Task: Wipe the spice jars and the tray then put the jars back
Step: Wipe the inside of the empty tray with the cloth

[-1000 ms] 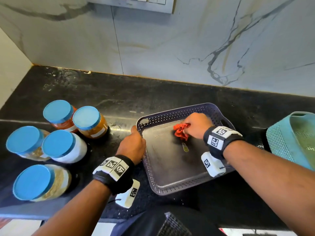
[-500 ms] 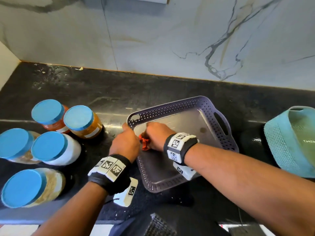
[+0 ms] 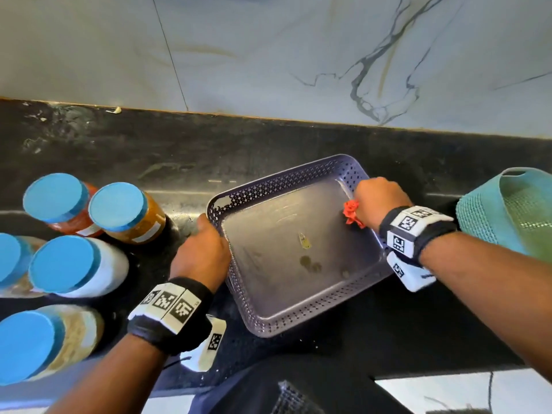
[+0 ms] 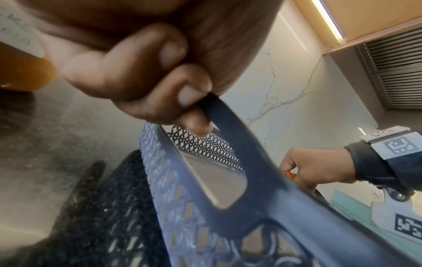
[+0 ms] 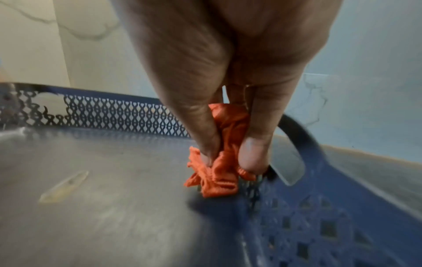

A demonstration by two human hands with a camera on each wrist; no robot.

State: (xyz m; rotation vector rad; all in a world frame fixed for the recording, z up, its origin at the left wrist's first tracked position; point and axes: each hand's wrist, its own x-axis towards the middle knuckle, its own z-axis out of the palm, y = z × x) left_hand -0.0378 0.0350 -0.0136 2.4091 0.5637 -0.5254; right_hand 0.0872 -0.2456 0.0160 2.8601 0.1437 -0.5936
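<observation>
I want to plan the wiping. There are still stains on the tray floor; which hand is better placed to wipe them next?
The right hand: it already pinches the orange cloth inside the tray, near the stains. The left hand grips the tray's handle, steadying it.

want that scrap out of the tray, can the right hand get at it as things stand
Probably yes. The scrap lies bare on the tray floor, nothing over it, beside the right hand. That hand holds the cloth, which could sweep it.
</observation>
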